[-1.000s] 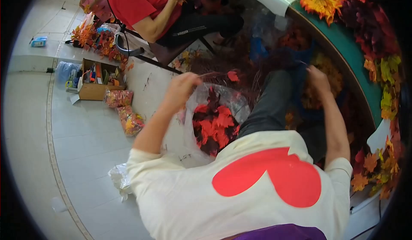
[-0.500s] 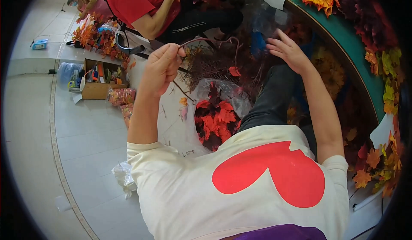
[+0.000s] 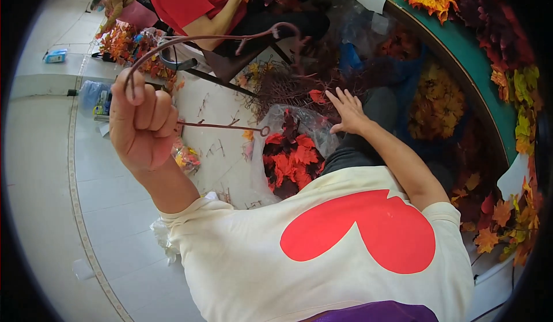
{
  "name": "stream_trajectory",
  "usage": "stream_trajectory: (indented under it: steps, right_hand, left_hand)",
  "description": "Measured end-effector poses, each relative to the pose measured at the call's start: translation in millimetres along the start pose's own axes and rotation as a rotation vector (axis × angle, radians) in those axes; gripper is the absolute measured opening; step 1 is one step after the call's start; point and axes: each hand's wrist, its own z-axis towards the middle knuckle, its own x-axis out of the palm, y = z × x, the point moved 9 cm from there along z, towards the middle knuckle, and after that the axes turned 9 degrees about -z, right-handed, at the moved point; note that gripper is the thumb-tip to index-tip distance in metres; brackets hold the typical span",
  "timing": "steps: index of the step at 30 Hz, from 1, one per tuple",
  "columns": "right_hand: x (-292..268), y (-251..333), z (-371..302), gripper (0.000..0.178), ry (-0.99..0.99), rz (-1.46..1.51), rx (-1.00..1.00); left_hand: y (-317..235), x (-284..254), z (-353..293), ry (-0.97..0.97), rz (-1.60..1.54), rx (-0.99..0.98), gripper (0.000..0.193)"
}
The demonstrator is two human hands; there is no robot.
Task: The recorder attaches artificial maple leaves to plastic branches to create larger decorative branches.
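A thin brown artificial stem (image 3: 190, 38) with short side twigs arches up and away from my left hand (image 3: 141, 120), which is closed around it. One end of the stem, with a small loop, sticks out past the hand toward the middle. My right hand (image 3: 350, 113) is open, fingers spread, over the near side of a heap of brown stems (image 3: 288, 94). Below that heap, a clear plastic bag (image 3: 259, 172) holds red and dark artificial maple leaves (image 3: 294, 161). A single red leaf (image 3: 317, 96) lies by the right fingertips.
At the top a person in a red shirt (image 3: 184, 2) sits with hands on dark leaves. A green-topped table (image 3: 461, 63) curves along the right, carrying leaf garlands. Under it is a blue bag (image 3: 416, 120) of yellow leaves (image 3: 440, 100). Another person (image 3: 124, 8) is farther left.
My left hand has moved left and nearer, carrying the stem with it. My right hand has dropped lower and left, from beside the blue plastic to the stem heap.
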Motion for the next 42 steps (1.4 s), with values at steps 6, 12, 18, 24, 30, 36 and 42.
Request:
stream_trajectory:
  steps: [6, 12, 18, 24, 30, 36, 42]
  right_hand:
    - [-39, 8, 16, 0.092, -0.320, 0.188, -0.004]
    - [-49, -23, 23, 0.017, -0.355, 0.417, 0.047]
    - [-112, -49, -9, 0.018, -0.631, 0.622, -0.073]
    - [-137, -22, -23, 0.022, -0.619, 0.350, -0.207]
    - [-144, 3, -31, 0.023, -0.646, 0.313, -0.270]
    - [-155, -20, -44, 0.023, -0.664, 0.370, -0.214]
    - [-156, -68, -42, 0.015, -0.729, 0.668, -0.048]
  left_hand:
    - [-19, 18, -13, 0.105, -0.066, 0.063, 0.013]
    - [-51, -26, -33, -0.070, -0.054, 0.276, 0.024]
    - [6, -217, -117, -0.644, 1.069, -0.260, 0.025]
    - [156, -209, -117, -0.129, 1.702, -0.481, 0.047]
    - [252, -64, 1, -0.078, 0.796, -0.207, 0.045]
    - [327, -67, -7, -0.068, 0.612, -0.733, 0.022]
    - [351, -109, -13, -0.168, 0.512, -0.699, 0.023]
